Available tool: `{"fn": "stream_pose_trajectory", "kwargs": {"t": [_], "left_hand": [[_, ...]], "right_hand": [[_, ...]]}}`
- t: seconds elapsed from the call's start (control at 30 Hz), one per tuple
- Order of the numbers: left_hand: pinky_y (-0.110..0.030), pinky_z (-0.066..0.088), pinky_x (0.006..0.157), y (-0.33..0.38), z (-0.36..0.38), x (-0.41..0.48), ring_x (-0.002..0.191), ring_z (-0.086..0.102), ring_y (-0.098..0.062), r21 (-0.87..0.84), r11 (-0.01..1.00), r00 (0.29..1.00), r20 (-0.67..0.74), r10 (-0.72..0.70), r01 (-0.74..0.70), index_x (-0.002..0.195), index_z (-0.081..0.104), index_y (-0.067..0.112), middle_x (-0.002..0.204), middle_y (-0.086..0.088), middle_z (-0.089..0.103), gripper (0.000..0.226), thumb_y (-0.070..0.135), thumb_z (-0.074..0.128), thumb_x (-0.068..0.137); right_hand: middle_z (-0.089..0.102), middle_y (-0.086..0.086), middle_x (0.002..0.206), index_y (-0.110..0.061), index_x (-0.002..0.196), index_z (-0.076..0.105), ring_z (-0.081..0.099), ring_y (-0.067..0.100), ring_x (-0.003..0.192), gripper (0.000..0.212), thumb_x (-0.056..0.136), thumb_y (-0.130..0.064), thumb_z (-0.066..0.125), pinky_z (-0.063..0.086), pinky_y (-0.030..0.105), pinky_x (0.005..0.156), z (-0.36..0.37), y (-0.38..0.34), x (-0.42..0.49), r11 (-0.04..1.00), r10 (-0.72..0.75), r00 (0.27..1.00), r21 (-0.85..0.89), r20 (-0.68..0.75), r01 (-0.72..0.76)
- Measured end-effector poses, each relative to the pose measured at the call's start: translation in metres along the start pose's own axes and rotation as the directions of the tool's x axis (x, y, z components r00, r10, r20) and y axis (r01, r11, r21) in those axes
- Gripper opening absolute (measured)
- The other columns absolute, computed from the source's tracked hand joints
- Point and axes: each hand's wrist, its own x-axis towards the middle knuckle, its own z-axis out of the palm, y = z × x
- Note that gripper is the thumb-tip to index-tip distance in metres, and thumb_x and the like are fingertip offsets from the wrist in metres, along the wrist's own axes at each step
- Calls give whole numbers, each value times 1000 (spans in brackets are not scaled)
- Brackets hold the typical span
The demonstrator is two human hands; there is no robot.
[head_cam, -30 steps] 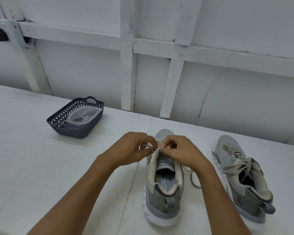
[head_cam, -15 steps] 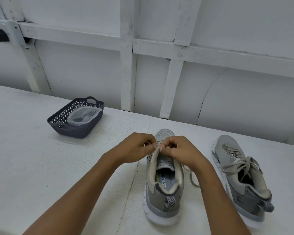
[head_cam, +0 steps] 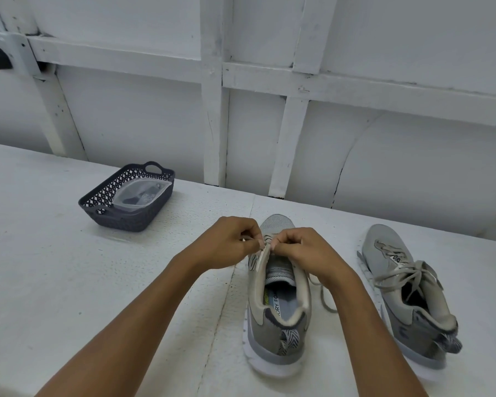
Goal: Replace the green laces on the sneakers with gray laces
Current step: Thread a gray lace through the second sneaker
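A gray sneaker [head_cam: 278,319] stands in front of me, toe pointing away. My left hand [head_cam: 226,243] and my right hand [head_cam: 301,250] meet over its eyelets, each pinching the gray lace [head_cam: 324,296] with curled fingers. A loose loop of that lace trails on the table to the shoe's right. The lace ends under my fingers are hidden. A second gray sneaker [head_cam: 407,299] lies to the right, laced with a gray lace tied in a bow [head_cam: 404,275].
A dark woven plastic basket [head_cam: 98,209] with a clear bag [head_cam: 141,193] inside sits at the back left of the white table [head_cam: 55,282]. A white panelled wall runs right behind the table.
My hands drew together over the eyelets, then shifted slightly; the left hand now shows a short bit of lace at its fingertips again. The shoes have not moved.
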Motion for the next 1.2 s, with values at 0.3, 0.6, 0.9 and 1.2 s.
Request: {"fn": "stream_pose_trajectory", "kwargs": {"t": [0.3,0.6,0.9,1.2], "left_hand": [[-19,14,45,11,4,11,45,19,-13,-273,784,827,260,-498,558,53,42,16,52,0,35,29,11,48,80],[-21,14,45,0,-2,10,44,24,-11,-454,659,798,401,-450,600,61,49,18,55,3,36,22,17,50,83],[-29,41,53,-33,-3,3,55,50,-23,-73,880,880,111,-461,470,76,63,6,69,-11,60,23,18,56,94],[-26,39,70,-45,6,-1,88,51,-13,476,873,982,87,-166,106,115,64,23,102,5,60,21,27,60,95]], "right_hand": [[57,-4,66,-17,68,60,51,13,65,16,79,-25,69,45,33,66,14,-11,10,979,99,985,-164,-143,-123],[67,-7,78,-19,77,67,58,8,73,7,83,-21,69,45,25,65,3,-3,4,989,55,982,-126,-182,-79],[62,-5,71,-11,81,66,52,6,63,35,76,-42,81,43,22,63,-14,6,-15,995,92,975,55,-203,-83],[63,-3,62,-7,81,65,57,7,56,31,76,-31,84,51,25,55,-20,-2,-32,987,162,981,33,-109,-160]]}}
